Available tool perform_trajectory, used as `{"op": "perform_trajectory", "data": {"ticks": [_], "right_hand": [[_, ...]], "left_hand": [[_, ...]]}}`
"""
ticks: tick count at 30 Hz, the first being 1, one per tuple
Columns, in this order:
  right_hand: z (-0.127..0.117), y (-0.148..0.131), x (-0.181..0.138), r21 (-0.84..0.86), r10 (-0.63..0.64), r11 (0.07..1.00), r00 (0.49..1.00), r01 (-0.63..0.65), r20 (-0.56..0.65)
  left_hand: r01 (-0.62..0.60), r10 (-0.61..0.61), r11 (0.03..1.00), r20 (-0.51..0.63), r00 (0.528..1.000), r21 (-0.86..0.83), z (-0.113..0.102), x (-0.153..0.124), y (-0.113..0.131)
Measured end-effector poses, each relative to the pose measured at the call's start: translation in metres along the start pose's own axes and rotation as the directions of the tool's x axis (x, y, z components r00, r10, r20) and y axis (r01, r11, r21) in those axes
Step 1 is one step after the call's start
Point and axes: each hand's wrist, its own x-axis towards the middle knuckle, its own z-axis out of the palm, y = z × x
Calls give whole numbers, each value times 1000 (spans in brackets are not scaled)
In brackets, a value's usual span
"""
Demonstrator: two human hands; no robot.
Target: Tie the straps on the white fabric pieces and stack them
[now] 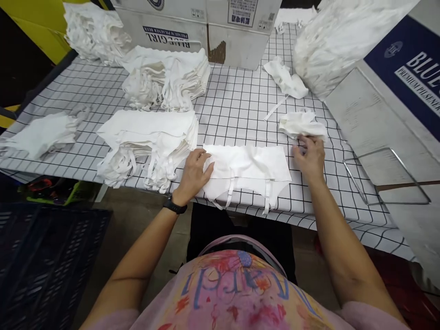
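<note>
A flat white garment piece [248,170] lies at the near edge of the checked tabletop [237,105], its straps hanging over the rim at 6 o'clock. The left hand [194,173] rests on the piece's 9 o'clock end, fingers curled over the cloth and pinning it; the fingertips sink into a fold, so whether they pinch it cannot be told. A dark wristband [174,206] sits on that wrist. The right hand [310,156] is at the piece's 3 o'clock corner, fingers loosely bent, touching a small crumpled white bundle [301,125] lying just at 12 o'clock from it (the grip itself is hidden behind the knuckles).

At 9 o'clock from the left hand sits a stack of folded white pieces [147,142], with another stack [168,78] beyond it at 11 o'clock. A cardboard box [206,27] stands at 12 o'clock, cut off by the frame's top. A large white heap [340,41] at 1 o'clock is partly out of frame. A wire frame [385,176] lies at 3 o'clock.
</note>
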Motion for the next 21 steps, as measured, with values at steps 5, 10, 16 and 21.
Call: {"op": "perform_trajectory", "data": {"ticks": [5, 10, 16, 21], "right_hand": [[6, -12, 0, -17, 26, 1000, 995, -24, 93], [6, -27, -3, 28, 50, 998, 987, -55, 153], [-9, -12, 4, 224, 238, 937, 959, -268, 151], [-10, -10, 14, 281, 148, 942, 979, -183, 139]], "left_hand": [[157, -162, 982, 42, 986, 104, 6, 12, -2], [276, -299, 944, 116, 947, 180, 10, 31, 7], [339, -370, 922, 163, 915, 188, 10, 47, 11], [389, -413, 911, 278, 867, 140, 8, 65, 8]]}}
